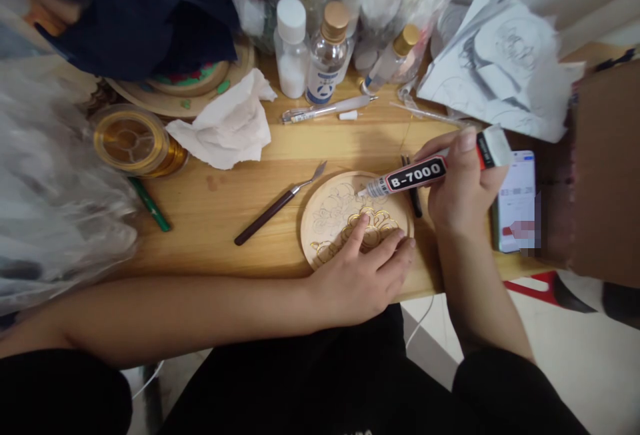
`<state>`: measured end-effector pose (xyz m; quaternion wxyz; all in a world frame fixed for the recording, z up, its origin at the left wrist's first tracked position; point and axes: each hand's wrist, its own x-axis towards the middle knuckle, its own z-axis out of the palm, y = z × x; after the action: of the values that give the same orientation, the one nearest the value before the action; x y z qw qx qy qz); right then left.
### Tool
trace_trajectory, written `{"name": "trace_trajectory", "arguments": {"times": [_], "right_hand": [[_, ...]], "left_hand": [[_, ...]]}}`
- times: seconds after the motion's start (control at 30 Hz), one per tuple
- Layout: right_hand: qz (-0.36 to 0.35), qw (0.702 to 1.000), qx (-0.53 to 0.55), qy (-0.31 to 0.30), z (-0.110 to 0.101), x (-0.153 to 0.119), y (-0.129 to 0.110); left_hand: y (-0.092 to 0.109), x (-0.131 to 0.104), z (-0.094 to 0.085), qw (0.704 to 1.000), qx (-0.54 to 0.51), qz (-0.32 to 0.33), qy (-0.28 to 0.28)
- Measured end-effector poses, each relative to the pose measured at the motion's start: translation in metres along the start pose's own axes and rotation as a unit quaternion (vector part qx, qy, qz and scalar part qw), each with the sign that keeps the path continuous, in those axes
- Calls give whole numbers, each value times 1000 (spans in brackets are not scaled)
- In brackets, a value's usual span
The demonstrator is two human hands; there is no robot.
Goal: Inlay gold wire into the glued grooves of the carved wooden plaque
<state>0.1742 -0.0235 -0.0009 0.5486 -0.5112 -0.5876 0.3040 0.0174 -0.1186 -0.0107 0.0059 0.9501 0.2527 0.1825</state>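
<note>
A round wooden disc (320, 221) lies near the table's front edge, with a pencilled line drawing on its upper part and gold wire outlines (373, 225) on its lower part. Fingers spread, my left hand (367, 271) rests on the disc's lower right and touches the wire. My right hand (463, 188) is closed round a tube of B-7000 glue (415, 175), tilted so that its nozzle meets or hovers just over the drawing; contact I cannot tell. Black-handled tweezers (416, 200) lie partly under the tube. Left of the disc is a dark-handled spatula tool (273, 213).
Bottles (327, 55), a pen (327, 109) and a small white cap (349, 115) are at the back. A gold wire spool (133, 140), crumpled tissue (230, 121) and green pencil (150, 205) lie left. Paper sketches (500, 65), a phone (515, 201) and a cardboard box (607, 168) are right.
</note>
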Motion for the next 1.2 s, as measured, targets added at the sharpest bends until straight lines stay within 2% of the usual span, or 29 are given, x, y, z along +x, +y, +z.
{"name": "trace_trajectory", "arguments": {"times": [0.43,0.73,1.2], "right_hand": [[3,1000,-16,2,0,0,-2],[10,1000,-12,27,0,0,0],[18,999,-24,18,1,0,-3]], "left_hand": [[0,0,0,1000,5,-2,1],[0,0,1,1000,2,-1,0],[0,-1,1,1000,5,1,-5]]}}
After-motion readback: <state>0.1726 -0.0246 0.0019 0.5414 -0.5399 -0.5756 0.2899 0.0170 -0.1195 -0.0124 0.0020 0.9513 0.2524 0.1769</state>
